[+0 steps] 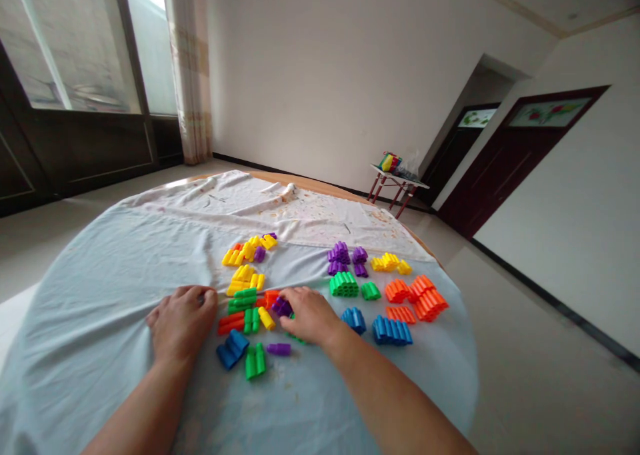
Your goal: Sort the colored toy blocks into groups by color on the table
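Observation:
My left hand lies on the cloth with its fingers loosely laid down, and nothing shows in it. Beside it is a mixed group of plastic building pieces: green pieces, a red-orange piece, a blue piece and a yellow piece. Within that group, my right hand has thumb and fingers closed on a purple plastic piece; its fingers partly cover a green piece. Nearer me lie a loose purple piece and an upright-lying green pair.
Right of my hand sit colour groups: purple, green, blue, orange and yellow. More yellow pieces lie farther back. The round table wears a wrinkled cloth. A small side table stands beyond.

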{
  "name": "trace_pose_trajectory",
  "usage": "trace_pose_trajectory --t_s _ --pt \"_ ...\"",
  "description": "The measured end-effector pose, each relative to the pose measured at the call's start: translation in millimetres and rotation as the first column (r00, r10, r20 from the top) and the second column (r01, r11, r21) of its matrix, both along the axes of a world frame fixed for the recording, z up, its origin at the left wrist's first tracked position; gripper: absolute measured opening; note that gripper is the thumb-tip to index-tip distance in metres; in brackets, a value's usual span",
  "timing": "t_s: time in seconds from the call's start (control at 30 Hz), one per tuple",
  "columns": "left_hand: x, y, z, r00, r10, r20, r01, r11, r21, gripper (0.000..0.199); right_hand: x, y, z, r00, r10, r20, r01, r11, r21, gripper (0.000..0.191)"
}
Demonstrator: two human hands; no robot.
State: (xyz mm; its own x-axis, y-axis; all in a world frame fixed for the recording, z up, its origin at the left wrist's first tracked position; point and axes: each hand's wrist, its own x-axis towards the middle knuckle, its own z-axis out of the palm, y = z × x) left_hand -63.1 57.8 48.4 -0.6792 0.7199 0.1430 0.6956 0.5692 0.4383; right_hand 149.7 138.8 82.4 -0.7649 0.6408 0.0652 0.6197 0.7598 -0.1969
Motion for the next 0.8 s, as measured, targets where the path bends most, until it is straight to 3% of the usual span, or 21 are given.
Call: trace_pose_trajectory --t_s 0.1,0.23,0.33,0.43,0.57,0.7,0.8 --pt "-1 1 -0.4 1.000 0.001 -0.004 -0.001 1.000 -0.013 0.047 -1 9 8.4 0.988 -0.149 -0.032 0.151 0.986 0.077 0.036" --pt "-1 2 -0.2 1.000 0.014 -0.025 -0.015 0.999 -0.035 0.045 -7 23 14.2 0.955 -0.280 0.102 0.271 0.958 0.093 0.034" --pt "-2 1 0.8 1.000 0.008 -0.015 -0.008 0.999 -0.040 0.046 -7 29 14.5 0.946 -0.255 0.201 0.252 0.967 0.037 0.034" --pt "-2 0 1.1 1.000 -0.005 -0.015 0.004 0.999 -0.036 0.046 0 34 16.6 0.973 -0.193 0.126 0.190 0.981 0.034 0.035" --pt "-2 0 1.0 1.000 0.002 -0.011 -0.002 0.999 -0.046 0.051 4 42 15.7 0.997 -0.018 0.080 0.016 1.000 0.022 0.044" --pt "-3 1 1.2 1.000 0.007 0.004 -0.007 0.996 -0.085 0.057 -1 46 8.4 0.991 -0.003 0.134 0.003 1.000 0.001 0.038" --pt "-6 3 -0.2 1.000 0.006 0.007 -0.005 0.995 -0.099 0.059 1 50 12.1 0.998 0.019 0.067 -0.018 1.000 -0.015 0.039"
